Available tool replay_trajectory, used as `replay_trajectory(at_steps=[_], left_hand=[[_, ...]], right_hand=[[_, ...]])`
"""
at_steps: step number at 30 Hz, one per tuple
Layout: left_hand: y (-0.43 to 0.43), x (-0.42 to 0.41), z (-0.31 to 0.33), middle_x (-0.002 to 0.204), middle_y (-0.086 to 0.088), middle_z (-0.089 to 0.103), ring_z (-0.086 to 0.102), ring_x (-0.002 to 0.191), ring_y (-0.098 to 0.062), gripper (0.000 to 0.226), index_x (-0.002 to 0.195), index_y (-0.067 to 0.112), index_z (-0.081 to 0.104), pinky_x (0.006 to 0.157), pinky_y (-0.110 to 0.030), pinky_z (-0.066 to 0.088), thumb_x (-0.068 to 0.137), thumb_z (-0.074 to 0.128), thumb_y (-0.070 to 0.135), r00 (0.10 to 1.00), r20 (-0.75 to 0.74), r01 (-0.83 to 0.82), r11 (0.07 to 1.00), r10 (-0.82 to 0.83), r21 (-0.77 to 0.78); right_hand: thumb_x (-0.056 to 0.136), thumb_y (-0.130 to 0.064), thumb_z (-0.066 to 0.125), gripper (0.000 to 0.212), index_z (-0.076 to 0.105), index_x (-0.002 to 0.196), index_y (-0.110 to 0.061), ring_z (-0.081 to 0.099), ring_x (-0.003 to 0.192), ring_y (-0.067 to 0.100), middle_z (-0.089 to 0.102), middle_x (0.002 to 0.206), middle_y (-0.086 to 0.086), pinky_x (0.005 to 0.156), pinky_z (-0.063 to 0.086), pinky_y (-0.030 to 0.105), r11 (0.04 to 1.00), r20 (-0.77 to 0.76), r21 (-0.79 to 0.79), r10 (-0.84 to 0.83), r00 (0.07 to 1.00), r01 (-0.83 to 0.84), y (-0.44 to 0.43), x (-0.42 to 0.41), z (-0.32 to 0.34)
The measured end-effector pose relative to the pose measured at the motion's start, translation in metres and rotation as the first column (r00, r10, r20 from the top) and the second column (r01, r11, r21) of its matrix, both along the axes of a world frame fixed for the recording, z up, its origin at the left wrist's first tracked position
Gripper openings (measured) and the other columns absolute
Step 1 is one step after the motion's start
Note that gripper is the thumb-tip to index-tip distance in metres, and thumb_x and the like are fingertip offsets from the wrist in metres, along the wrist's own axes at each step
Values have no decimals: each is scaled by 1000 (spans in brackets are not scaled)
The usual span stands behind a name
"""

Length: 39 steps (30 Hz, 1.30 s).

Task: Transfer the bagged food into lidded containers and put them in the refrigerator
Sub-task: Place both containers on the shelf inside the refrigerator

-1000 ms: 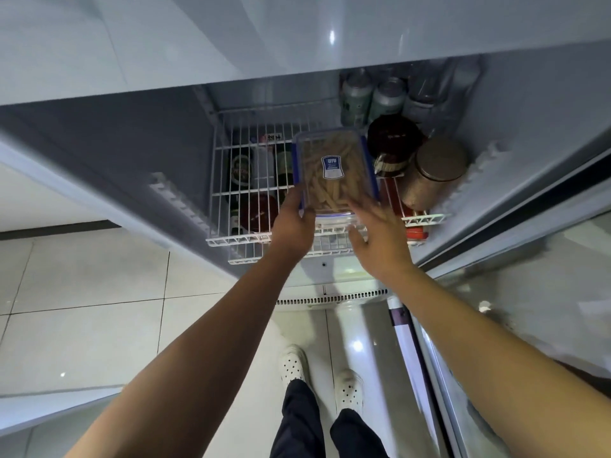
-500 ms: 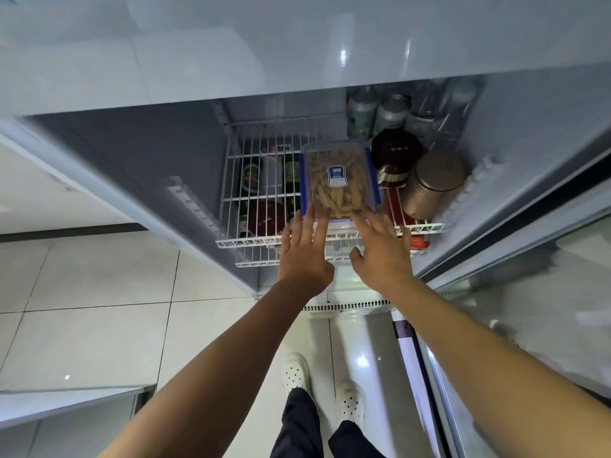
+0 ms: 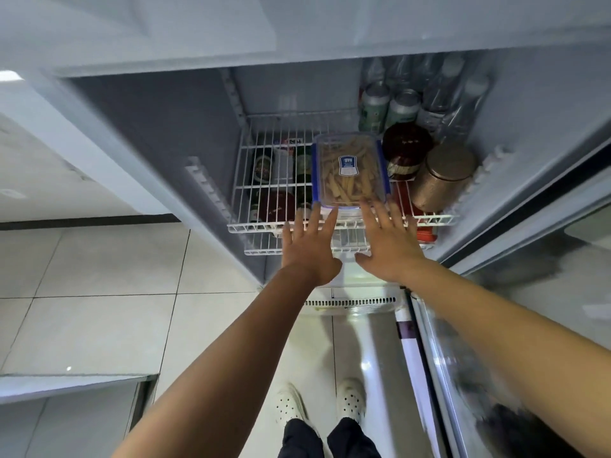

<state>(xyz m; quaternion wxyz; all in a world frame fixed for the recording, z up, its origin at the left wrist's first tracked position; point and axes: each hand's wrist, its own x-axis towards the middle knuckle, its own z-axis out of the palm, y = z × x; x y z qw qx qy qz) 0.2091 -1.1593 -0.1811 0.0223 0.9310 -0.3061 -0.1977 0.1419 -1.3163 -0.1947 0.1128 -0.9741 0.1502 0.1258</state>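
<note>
The left hand point(image 3: 309, 246) is spread flat with straight fingers and holds nothing; the right hand point(image 3: 388, 246) beside it is likewise flat and empty. Both sets of fingertips reach the near end of the container point(image 3: 348, 170), though whether they press it or sit just short I cannot tell. The container lies just beyond the fingertips on the wire shelf point(image 3: 258, 228), its clear blue-edged lid on, filled with pale stick-shaped pieces of food. Its near end looks close to the shelf's front edge, so I judge it could slide back out, or foul the door, if left there. An uneven push might skew it into the dark jar point(image 3: 406, 147) touching or nearly touching its side beyond the right hand, which could in turn nudge the copper tin point(image 3: 441, 175). Farther beyond stand two cans point(image 3: 373, 107) and clear bottles point(image 3: 443, 90); their contents cannot be seen.
</note>
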Motion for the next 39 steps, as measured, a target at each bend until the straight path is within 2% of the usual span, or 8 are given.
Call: replay_trajectory(at_steps=[5,10,15,19,22,27,34,39], left_hand=[[55,-50,25,167,-2,-13,-13,153,-31,86,159,33,5,123,-50,-1,90,57,42,996,-78,-65,985,54,-158],[156,-122,52,168,-2,0,-1,154,-27,80,157,32,12,124,-43,7,92,57,46,977,-111,-204,957,185,-204],[295,-215,72,167,5,4,0,153,-18,77,156,38,13,123,-39,7,93,55,49,874,-236,-475,847,424,-239],[412,-294,86,166,7,8,3,153,-15,74,154,40,13,123,-35,6,93,54,51,770,-244,-637,733,589,-240],[490,-337,92,166,9,7,1,152,-13,74,154,42,13,123,-34,6,93,54,51,661,-245,-750,610,710,-256],[588,-385,114,164,16,7,0,151,-9,72,153,46,16,123,-36,9,93,57,47,430,-282,-881,330,858,-339],[670,-431,106,162,18,13,9,149,-5,68,152,44,24,122,-27,13,93,58,45,151,-393,-915,-23,907,-403],[724,-445,95,162,14,14,11,150,-6,68,151,44,28,122,-26,14,92,61,41,-2,-433,-915,-177,901,-364]], right_hand=[[94,-57,51,86,-2,158,-34,-22,151,22,-20,165,-4,119,-5,55,983,-72,175,-49,996,61,30,-41,24],[94,-56,51,74,15,157,-39,-3,154,21,2,167,-8,121,4,50,933,-34,343,-101,994,107,117,-112,62],[93,-49,57,63,34,151,-38,13,152,14,26,162,-11,123,12,42,887,41,462,-5,999,-15,263,-181,103],[90,-57,53,61,36,147,-43,15,150,10,30,158,-16,119,12,33,841,55,499,212,976,-211,382,-229,118],[85,-65,50,64,39,145,-46,19,149,8,34,156,-18,118,16,34,778,110,488,397,911,-397,455,-241,121],[89,-53,62,60,41,145,-46,19,150,9,34,155,-19,122,20,41,676,164,494,545,822,-546,556,-241,134],[90,-51,62,61,37,145,-51,14,150,5,27,157,-23,123,16,35,521,134,465,758,639,-716,662,-236,137],[88,-57,58,61,36,144,-53,17,151,9,30,158,-20,121,21,39,377,120,478,866,485,-793,745,-211,130]])
